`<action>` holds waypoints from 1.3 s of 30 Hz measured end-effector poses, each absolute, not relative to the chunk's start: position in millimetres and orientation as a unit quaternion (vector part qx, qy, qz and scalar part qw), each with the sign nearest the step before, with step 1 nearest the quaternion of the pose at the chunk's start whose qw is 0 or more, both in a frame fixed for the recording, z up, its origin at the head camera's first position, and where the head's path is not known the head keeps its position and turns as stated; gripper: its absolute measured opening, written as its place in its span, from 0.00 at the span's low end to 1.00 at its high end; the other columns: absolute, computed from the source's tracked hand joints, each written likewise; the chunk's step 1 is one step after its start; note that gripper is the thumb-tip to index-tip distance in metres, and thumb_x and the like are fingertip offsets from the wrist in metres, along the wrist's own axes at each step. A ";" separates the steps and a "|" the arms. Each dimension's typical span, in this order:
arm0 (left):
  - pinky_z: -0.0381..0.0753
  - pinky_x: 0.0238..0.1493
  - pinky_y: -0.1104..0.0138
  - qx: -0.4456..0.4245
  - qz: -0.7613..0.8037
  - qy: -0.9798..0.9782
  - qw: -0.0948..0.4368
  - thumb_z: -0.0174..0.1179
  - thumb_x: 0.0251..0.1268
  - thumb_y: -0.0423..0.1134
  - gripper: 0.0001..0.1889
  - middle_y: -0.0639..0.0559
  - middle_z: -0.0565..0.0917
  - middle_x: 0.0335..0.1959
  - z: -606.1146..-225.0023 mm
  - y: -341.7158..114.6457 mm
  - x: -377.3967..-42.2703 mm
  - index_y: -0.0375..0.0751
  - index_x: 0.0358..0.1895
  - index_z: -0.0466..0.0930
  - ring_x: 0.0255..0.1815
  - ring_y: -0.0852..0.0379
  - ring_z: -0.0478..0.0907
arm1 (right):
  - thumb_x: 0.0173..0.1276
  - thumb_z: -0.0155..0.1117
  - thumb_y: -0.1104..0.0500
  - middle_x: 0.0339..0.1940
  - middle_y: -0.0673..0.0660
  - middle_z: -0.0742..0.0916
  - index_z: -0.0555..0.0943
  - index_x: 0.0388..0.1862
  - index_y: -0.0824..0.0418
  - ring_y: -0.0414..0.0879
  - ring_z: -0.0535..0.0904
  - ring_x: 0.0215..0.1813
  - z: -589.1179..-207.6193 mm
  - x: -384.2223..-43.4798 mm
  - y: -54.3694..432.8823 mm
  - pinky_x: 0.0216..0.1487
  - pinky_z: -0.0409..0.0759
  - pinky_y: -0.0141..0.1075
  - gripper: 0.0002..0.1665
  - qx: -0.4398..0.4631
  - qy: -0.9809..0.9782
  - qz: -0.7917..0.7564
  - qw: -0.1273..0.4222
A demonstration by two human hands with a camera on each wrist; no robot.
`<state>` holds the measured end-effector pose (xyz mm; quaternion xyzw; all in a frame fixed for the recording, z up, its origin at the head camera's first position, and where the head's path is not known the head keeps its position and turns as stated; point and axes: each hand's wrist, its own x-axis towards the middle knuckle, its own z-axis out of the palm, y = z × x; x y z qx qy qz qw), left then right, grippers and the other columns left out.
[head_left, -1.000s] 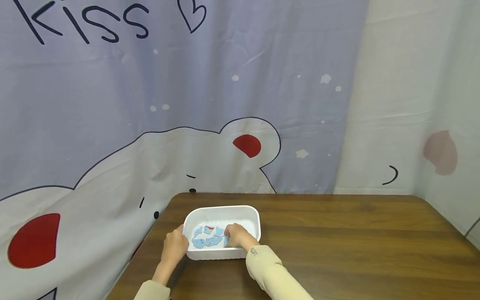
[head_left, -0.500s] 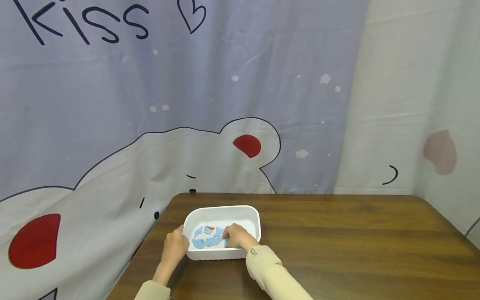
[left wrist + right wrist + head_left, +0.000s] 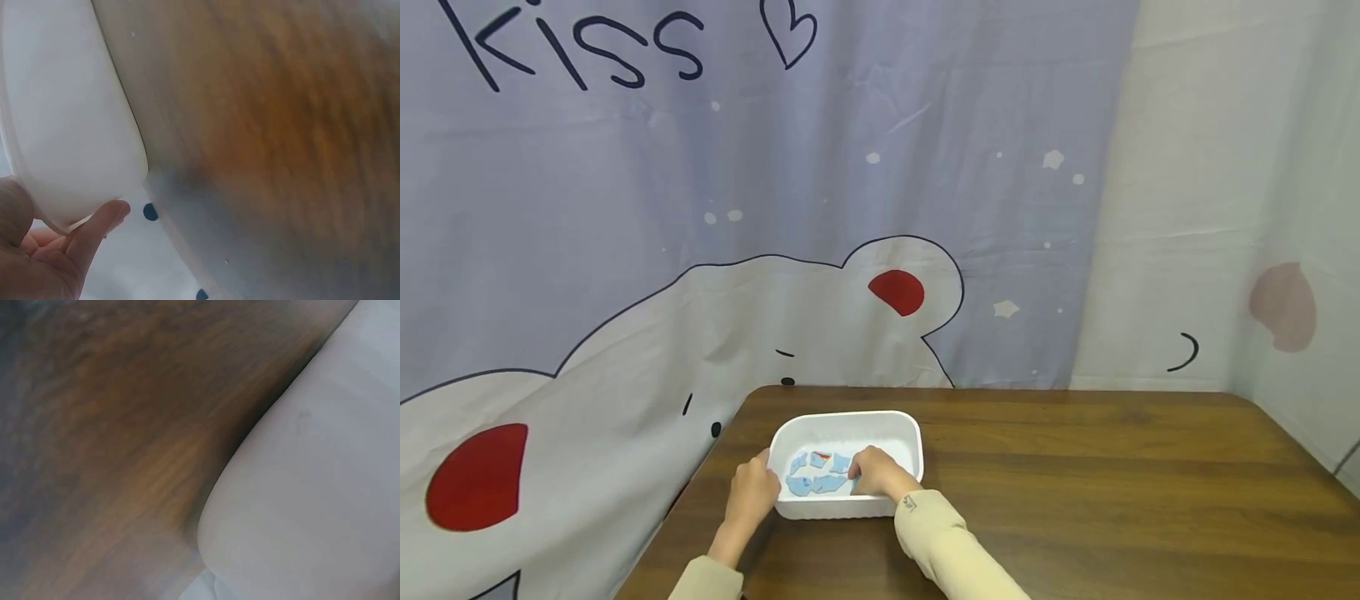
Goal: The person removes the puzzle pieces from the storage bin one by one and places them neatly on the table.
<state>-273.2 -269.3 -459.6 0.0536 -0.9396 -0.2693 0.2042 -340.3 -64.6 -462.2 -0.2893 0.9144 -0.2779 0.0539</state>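
A white plastic tray [image 3: 820, 507] stands on the brown wooden table, near its left side. My left hand [image 3: 752, 492] grips the tray's left end. In the left wrist view the thumb and fingers of that hand [image 3: 56, 262] are curled round the rim. Several flat light-blue puzzle pieces [image 3: 830, 483] with irregular edges lie inside the tray, one of them with a red patch [image 3: 822, 456]. My right hand [image 3: 876, 472] reaches in over the near wall, fingers curled down on a light-blue puzzle piece [image 3: 855, 481] at the right of the group, mostly hidden by the fingertips.
The table [image 3: 1075, 475] stretches far to the right of the tray. A printed curtain [image 3: 820, 317] hangs behind and to the left. In the right wrist view the tray's outer wall [image 3: 306, 469] fills the right side; the right hand is out of that picture.
The right fingertips have shifted slightly at the same piece, covering more of it than at first. Left hand and tray stay put; the head view has turned a little.
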 end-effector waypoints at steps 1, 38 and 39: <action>0.82 0.42 0.41 0.052 -0.267 -0.940 0.205 0.49 0.56 0.23 0.21 0.18 0.80 0.46 -459.8 -268.7 -273.6 0.13 0.54 0.73 0.43 0.25 0.81 | 0.45 0.74 0.67 0.31 0.56 0.85 0.86 0.31 0.65 0.44 0.77 0.36 -462.4 -340.2 -63.7 0.44 0.77 0.32 0.11 -0.288 0.914 -0.280 0.052; 0.81 0.38 0.40 0.055 -0.261 -0.941 0.208 0.48 0.56 0.24 0.22 0.19 0.79 0.47 -459.9 -267.4 -273.6 0.15 0.54 0.73 0.41 0.25 0.81 | 0.50 0.71 0.65 0.43 0.59 0.80 0.82 0.45 0.65 0.52 0.78 0.48 -409.4 -326.8 -10.3 0.49 0.79 0.40 0.20 -0.318 0.868 -0.373 -0.077; 0.81 0.38 0.40 0.055 -0.261 -0.941 0.207 0.48 0.56 0.24 0.22 0.19 0.79 0.47 -459.7 -267.2 -273.6 0.15 0.54 0.73 0.41 0.25 0.81 | 0.50 0.71 0.65 0.43 0.59 0.81 0.82 0.44 0.65 0.52 0.78 0.48 -407.4 -327.3 -5.2 0.49 0.79 0.41 0.19 -0.316 0.868 -0.374 -0.086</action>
